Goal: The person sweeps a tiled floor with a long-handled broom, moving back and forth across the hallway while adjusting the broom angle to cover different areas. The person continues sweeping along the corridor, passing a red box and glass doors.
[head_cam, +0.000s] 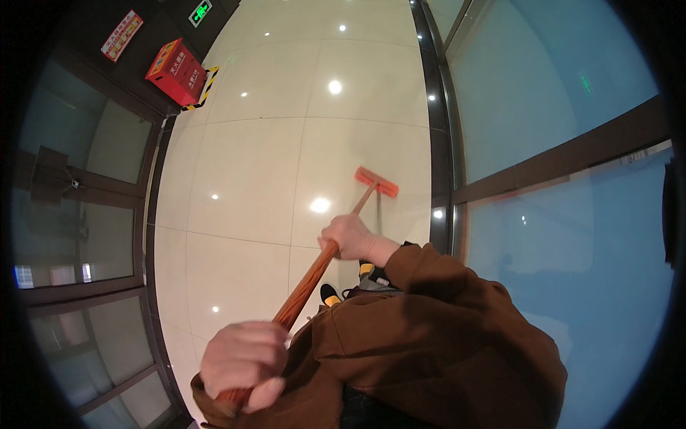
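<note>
A long wood-grained handle (306, 288) runs from the lower left up to an orange brush head (376, 182), whose bristles rest on or close to the tiled floor. Around the handle's upper end, nearest the camera, my left hand (245, 360) is closed, its thumb towards the bottom of the picture. My right hand (348, 236) grips the same handle farther down, nearer the brush head. Brown sleeves cover both arms. Below my right hand, part of my dark shoes with yellow above them shows.
A red fire-equipment box (179, 72) stands by the left wall, edged by black-and-yellow floor tape (210, 88). Framed glass doors (107, 201) line the left. Along the right run a dark floor border (440, 155) and framed glass panels (525, 96). Ceiling lights reflect off the glossy tiles (246, 166).
</note>
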The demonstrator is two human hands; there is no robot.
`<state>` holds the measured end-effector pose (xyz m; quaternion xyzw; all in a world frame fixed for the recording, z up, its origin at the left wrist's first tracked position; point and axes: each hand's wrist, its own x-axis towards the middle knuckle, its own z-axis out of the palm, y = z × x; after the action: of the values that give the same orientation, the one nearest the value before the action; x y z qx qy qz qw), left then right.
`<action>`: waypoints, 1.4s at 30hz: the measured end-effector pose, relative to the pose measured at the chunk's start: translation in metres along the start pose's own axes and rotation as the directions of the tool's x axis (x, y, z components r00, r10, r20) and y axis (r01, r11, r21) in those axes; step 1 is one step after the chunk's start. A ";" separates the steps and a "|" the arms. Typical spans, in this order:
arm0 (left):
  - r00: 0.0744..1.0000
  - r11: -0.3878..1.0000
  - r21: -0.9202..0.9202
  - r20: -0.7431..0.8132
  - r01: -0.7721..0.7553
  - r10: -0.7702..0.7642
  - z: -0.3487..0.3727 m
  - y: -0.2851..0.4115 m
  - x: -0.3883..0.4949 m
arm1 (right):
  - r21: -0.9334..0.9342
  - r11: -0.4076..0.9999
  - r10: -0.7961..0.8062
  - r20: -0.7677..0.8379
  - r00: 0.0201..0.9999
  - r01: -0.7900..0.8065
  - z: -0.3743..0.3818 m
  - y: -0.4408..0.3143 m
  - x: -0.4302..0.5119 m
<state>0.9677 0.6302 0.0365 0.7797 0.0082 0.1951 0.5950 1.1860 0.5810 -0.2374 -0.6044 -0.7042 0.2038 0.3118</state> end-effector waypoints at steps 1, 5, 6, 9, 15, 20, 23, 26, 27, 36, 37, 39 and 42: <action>1.000 1.000 -0.005 0.001 -0.002 0.002 0.004 -0.013 0.004 | 0.008 1.000 0.025 -0.088 0.996 -0.024 -0.003 0.014 -0.001; 0.996 0.996 0.070 -0.071 0.056 -0.051 0.028 -0.083 0.032 | -0.065 0.957 0.269 -0.173 0.948 -0.283 -0.015 0.086 0.005; 0.991 0.995 0.011 -0.085 0.104 -0.102 0.036 -0.098 0.039 | -0.106 0.931 0.332 -0.149 0.931 -0.349 -0.020 0.104 0.007; 0.989 0.992 -0.001 -0.074 0.127 -0.127 0.053 -0.122 0.056 | -0.183 0.869 0.444 -0.122 0.888 -0.460 -0.032 0.135 0.000; 0.988 0.972 0.180 -0.015 0.151 -0.151 0.009 -0.062 0.039 | -0.125 0.939 0.299 -0.168 0.939 -0.321 -0.011 0.070 -0.003; 0.997 0.998 -0.001 -0.024 0.068 -0.068 -0.024 0.004 0.017 | 0.122 0.985 0.123 0.002 0.992 -0.122 0.002 0.001 -0.008; 0.997 0.995 -0.079 -0.018 0.067 -0.069 -0.016 -0.002 0.020 | 0.071 0.978 0.194 0.047 0.980 -0.197 -0.002 0.013 -0.012; 0.997 0.996 -0.064 -0.050 0.060 -0.064 -0.001 -0.041 0.031 | 0.001 0.959 0.284 -0.020 0.959 -0.284 -0.005 0.058 -0.018; 0.996 0.998 -0.057 -0.080 0.038 -0.042 0.006 -0.059 0.036 | -0.049 0.944 0.325 -0.034 0.945 -0.326 -0.010 0.078 -0.020; 0.956 0.960 0.184 0.165 0.210 -0.241 0.034 -0.116 0.040 | -0.315 0.816 0.499 -0.040 0.866 -0.484 -0.028 0.142 -0.055; 0.957 0.961 0.185 0.168 0.205 -0.236 0.024 -0.101 0.035 | -0.309 0.848 0.443 -0.035 0.896 -0.431 -0.023 0.127 -0.054; 0.959 0.957 0.136 0.088 0.256 -0.269 0.006 -0.069 0.026 | -0.233 0.885 0.413 -0.007 0.911 -0.403 -0.010 0.088 -0.046; 0.995 0.995 0.010 0.002 0.100 -0.100 -0.025 -0.019 0.020 | -0.045 0.935 0.355 0.120 0.927 -0.352 0.007 0.022 -0.033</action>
<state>0.9828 0.6637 0.0303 0.7814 0.0475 0.1640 0.6003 1.1997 0.5535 -0.2636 -0.7107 -0.6045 0.2865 0.2178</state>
